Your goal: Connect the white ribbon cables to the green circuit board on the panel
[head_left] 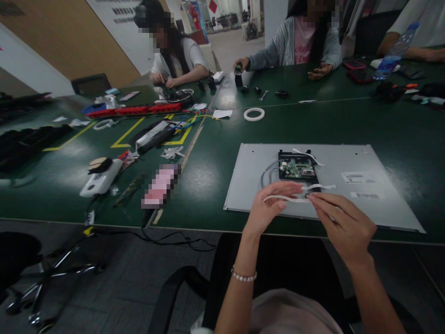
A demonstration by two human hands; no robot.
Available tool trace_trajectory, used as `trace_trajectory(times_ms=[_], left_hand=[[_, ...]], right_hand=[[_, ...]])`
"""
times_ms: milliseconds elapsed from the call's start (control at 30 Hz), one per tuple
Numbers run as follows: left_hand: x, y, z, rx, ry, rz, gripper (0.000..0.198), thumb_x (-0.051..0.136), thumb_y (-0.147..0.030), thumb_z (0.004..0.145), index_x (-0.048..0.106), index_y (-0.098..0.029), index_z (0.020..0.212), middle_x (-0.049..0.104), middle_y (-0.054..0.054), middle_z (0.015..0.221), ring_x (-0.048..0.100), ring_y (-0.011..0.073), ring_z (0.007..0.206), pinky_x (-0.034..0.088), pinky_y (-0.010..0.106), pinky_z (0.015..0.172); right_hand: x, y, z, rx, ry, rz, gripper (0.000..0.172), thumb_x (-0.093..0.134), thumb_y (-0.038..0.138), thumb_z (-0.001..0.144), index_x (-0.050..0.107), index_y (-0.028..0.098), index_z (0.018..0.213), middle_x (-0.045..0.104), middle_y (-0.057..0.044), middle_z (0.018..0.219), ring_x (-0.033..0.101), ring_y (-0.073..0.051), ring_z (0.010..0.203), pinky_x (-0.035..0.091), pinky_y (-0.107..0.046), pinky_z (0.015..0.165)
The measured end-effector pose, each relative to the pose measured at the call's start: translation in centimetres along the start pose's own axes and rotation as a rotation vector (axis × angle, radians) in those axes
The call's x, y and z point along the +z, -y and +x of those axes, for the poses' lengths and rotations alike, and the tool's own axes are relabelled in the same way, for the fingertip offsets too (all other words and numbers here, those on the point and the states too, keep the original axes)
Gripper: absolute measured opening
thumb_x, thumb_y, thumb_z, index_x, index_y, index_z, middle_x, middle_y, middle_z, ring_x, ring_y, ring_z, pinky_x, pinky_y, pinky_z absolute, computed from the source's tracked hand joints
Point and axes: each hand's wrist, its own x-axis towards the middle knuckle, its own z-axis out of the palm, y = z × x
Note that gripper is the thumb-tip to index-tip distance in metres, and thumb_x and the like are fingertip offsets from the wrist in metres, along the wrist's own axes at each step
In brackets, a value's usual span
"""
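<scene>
Between the thumb and fingers of my right hand [342,220] is pinched the end of a narrow strip of white tape [294,200]. The strip stretches left to my left hand [269,204], where it lies over the thumb side; those fingers are curved, with a gap between them and the thumb. Both hands are above the front part of a flat grey metal panel [257,162]. A green circuit board [295,168] in a black holder sits on the panel. Another white strip [321,187] sticks out just behind my fingers, and one more [309,156] lies across the holder's back edge.
A roll of white tape [254,114] lies beyond the panel on the green table [205,181]. To the left are a phone [160,185], crumpled white strips [173,153], a white device [100,178] and a red power strip [135,110]. Two people work across the table; another sits far right.
</scene>
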Motion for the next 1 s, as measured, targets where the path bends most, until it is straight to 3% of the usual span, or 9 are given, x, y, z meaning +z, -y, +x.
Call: trace_trajectory(times_ms=[100, 200, 367, 467, 533, 667, 733, 867, 1000], left_hand=[[-0.1, -0.6, -0.2, 0.005, 0.037, 0.104, 0.040, 0.078, -0.041, 0.068, 0.070, -0.020, 0.101, 0.070, 0.010, 0.109, 0.067, 0.0219, 0.098, 0.052, 0.034, 0.089], [0.0, -0.9, -0.3, 0.005, 0.025, 0.207, 0.018, 0.074, -0.032, 0.074, 0.074, -0.018, 0.084, 0.074, 0.008, 0.095, 0.069, 0.0189, 0.091, 0.053, 0.031, 0.086], [-0.3, -0.9, -0.1, -0.069, -0.137, 0.294, 0.022, 0.068, -0.034, 0.079, 0.073, -0.014, 0.083, 0.073, 0.006, 0.076, 0.069, 0.0151, 0.071, 0.055, 0.026, 0.072], [-1.0, -0.9, 0.5, -0.109, -0.139, 0.345, 0.025, 0.065, -0.036, 0.080, 0.072, -0.013, 0.084, 0.072, 0.006, 0.073, 0.067, 0.0136, 0.066, 0.051, 0.021, 0.060], [-1.7, -1.1, 1.3, -0.114, -0.139, 0.424, 0.027, 0.061, -0.039, 0.082, 0.070, -0.013, 0.082, 0.071, 0.005, 0.072, 0.066, 0.0126, 0.061, 0.047, 0.019, 0.053], [-3.8, -1.6, 4.1, 0.015, -0.189, 0.680, 0.024, 0.056, -0.035, 0.084, 0.068, -0.014, 0.079, 0.068, 0.002, 0.066, 0.061, 0.0109, 0.059, 0.044, 0.019, 0.054], [-5.0, -1.8, 5.9, 0.096, -0.160, 0.825, 0.021, 0.055, -0.030, 0.083, 0.068, -0.015, 0.076, 0.067, 0.002, 0.066, 0.061, 0.0110, 0.063, 0.045, 0.020, 0.059], [-7.4, -1.6, 8.6, 0.156, -0.094, 1.064, 0.020, 0.055, -0.028, 0.080, 0.068, -0.015, 0.072, 0.066, 0.001, 0.065, 0.058, 0.0112, 0.062, 0.043, 0.022, 0.063], [-8.9, -0.7, 9.6, 0.138, -0.015, 1.125, 0.021, 0.054, -0.028, 0.080, 0.068, -0.014, 0.073, 0.063, 0.000, 0.064, 0.054, 0.0107, 0.060, 0.040, 0.023, 0.063]], right_hand=[[0.0, -0.1, 0.0, 0.011, -0.023, 0.012, 0.035, 0.060, 0.008, 0.085, 0.068, 0.029, 0.112, 0.066, -0.002, 0.108, 0.064, -0.018, 0.097, 0.051, -0.034, 0.088], [0.1, -0.1, 0.0, 0.069, -0.005, 0.037, 0.027, 0.059, 0.013, 0.087, 0.070, 0.027, 0.107, 0.068, -0.002, 0.102, 0.065, -0.017, 0.092, 0.052, -0.033, 0.086], [0.6, 0.0, -0.3, 0.405, 0.172, 0.261, 0.021, 0.057, 0.027, 0.090, 0.069, 0.023, 0.108, 0.070, -0.001, 0.088, 0.067, -0.015, 0.079, 0.054, -0.028, 0.075], [1.5, -0.1, -0.4, 0.635, 0.253, 0.520, 0.033, 0.055, 0.034, 0.091, 0.062, 0.020, 0.119, 0.069, -0.003, 0.086, 0.066, -0.014, 0.072, 0.055, -0.027, 0.072], [2.4, -0.2, -0.3, 0.703, 0.262, 0.641, 0.035, 0.055, 0.037, 0.090, 0.059, 0.018, 0.119, 0.068, -0.004, 0.086, 0.066, -0.013, 0.071, 0.056, -0.027, 0.070], [4.4, -0.2, 0.7, 0.691, 0.215, 0.665, 0.027, 0.052, 0.037, 0.090, 0.062, 0.015, 0.102, 0.067, -0.006, 0.087, 0.065, -0.014, 0.073, 0.055, -0.026, 0.068], [5.4, -0.1, 1.5, 0.657, 0.222, 0.622, 0.024, 0.050, 0.034, 0.090, 0.063, 0.015, 0.097, 0.067, -0.006, 0.090, 0.065, -0.014, 0.078, 0.055, -0.026, 0.068], [7.1, -0.2, 2.8, 0.574, 0.292, 0.534, 0.025, 0.053, 0.022, 0.083, 0.063, 0.017, 0.105, 0.067, -0.005, 0.101, 0.065, -0.016, 0.092, 0.053, -0.025, 0.074], [8.1, -0.8, 3.0, 0.467, 0.339, 0.314, 0.023, 0.051, 0.024, 0.087, 0.069, 0.019, 0.100, 0.069, -0.003, 0.093, 0.065, -0.016, 0.079, 0.051, -0.028, 0.075]])
